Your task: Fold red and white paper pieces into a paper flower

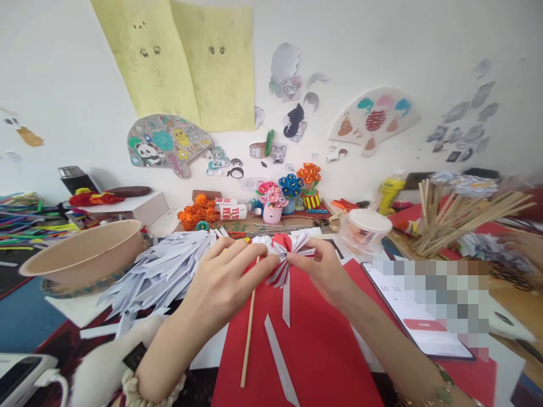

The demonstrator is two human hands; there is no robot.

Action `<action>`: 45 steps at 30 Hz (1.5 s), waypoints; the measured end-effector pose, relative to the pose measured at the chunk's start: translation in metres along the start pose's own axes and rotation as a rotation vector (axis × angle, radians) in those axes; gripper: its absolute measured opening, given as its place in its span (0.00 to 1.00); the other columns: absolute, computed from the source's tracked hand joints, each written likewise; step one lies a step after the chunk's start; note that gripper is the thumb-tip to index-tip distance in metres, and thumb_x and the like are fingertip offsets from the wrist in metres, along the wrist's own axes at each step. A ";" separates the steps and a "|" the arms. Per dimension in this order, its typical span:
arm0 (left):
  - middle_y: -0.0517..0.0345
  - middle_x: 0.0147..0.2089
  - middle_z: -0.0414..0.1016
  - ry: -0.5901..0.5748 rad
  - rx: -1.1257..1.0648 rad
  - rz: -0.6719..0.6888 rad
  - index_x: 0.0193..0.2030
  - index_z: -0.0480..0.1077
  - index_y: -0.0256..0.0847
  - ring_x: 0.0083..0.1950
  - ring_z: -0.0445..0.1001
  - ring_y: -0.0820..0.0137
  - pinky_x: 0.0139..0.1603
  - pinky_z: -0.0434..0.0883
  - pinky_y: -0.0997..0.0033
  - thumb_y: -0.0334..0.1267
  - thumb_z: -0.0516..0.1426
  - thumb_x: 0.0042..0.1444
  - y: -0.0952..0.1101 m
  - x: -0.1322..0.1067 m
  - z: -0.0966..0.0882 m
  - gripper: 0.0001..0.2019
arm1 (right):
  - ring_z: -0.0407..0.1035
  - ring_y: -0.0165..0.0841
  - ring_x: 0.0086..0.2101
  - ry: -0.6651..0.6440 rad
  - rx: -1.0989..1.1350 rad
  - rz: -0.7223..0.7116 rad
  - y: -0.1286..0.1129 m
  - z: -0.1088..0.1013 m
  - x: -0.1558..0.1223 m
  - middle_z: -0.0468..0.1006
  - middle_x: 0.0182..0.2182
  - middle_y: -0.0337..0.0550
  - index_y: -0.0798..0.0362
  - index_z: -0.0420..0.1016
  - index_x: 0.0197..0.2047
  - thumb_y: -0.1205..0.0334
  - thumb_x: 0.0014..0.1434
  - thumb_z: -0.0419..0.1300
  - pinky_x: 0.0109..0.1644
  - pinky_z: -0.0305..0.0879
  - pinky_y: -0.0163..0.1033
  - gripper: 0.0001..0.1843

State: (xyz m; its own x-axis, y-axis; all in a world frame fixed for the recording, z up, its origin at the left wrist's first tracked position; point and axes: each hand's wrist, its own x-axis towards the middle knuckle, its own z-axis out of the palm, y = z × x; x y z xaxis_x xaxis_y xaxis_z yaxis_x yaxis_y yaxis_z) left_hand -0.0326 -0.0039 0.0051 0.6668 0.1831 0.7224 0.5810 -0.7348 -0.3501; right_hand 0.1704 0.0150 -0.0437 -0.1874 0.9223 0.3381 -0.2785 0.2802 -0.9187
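Observation:
In the head view, a paper flower (285, 271) of folded white strips with a red middle is between my two hands, above a red sheet (322, 339). My left hand (231, 268) is closed, with thumb and fingertips at the flower's left side. My right hand (324, 268) pinches its right side between thumb and fingers. One white strip (287, 302) hangs down from the flower. A thin wooden stick (250, 333) slants down from beneath my left fingers; whether they grip it is hidden. A loose folded paper strip (280, 362) lies on the red sheet.
A pile of white paper strips (165, 268) lies left, beside a tan bowl (80, 249). To the right are a phone (424, 316), a lidded tub (369, 226) and bundled wooden sticks (466, 217). Another person's hand (520, 243) shows at the right edge. Craft flowers (291, 189) stand behind.

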 end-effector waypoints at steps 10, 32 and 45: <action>0.51 0.39 0.82 0.085 0.237 0.108 0.42 0.73 0.34 0.34 0.71 0.66 0.37 0.64 0.63 0.26 0.56 0.63 0.007 -0.003 0.006 0.05 | 0.76 0.34 0.33 -0.046 0.055 0.073 -0.002 0.006 0.001 0.84 0.32 0.43 0.52 0.84 0.37 0.55 0.52 0.73 0.40 0.74 0.39 0.11; 0.49 0.39 0.79 -0.031 0.299 0.165 0.46 0.73 0.32 0.44 0.75 0.61 0.48 0.68 0.59 0.21 0.48 0.65 0.010 -0.014 0.029 0.13 | 0.73 0.30 0.25 0.100 0.067 0.335 0.002 0.009 0.003 0.79 0.22 0.39 0.56 0.81 0.28 0.51 0.44 0.76 0.32 0.70 0.36 0.17; 0.56 0.30 0.74 -0.062 0.254 0.104 0.33 0.71 0.37 0.34 0.71 0.67 0.39 0.66 0.65 0.23 0.48 0.66 0.015 -0.003 0.025 0.15 | 0.71 0.30 0.24 0.092 0.035 0.358 -0.002 0.011 0.003 0.77 0.20 0.37 0.55 0.79 0.24 0.48 0.39 0.77 0.31 0.71 0.36 0.20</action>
State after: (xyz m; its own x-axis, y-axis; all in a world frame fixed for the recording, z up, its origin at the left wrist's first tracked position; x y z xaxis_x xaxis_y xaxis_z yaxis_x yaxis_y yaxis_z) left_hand -0.0139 0.0006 -0.0176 0.7514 0.1604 0.6400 0.6013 -0.5657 -0.5643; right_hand 0.1601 0.0142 -0.0382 -0.1938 0.9807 -0.0247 -0.2432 -0.0724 -0.9673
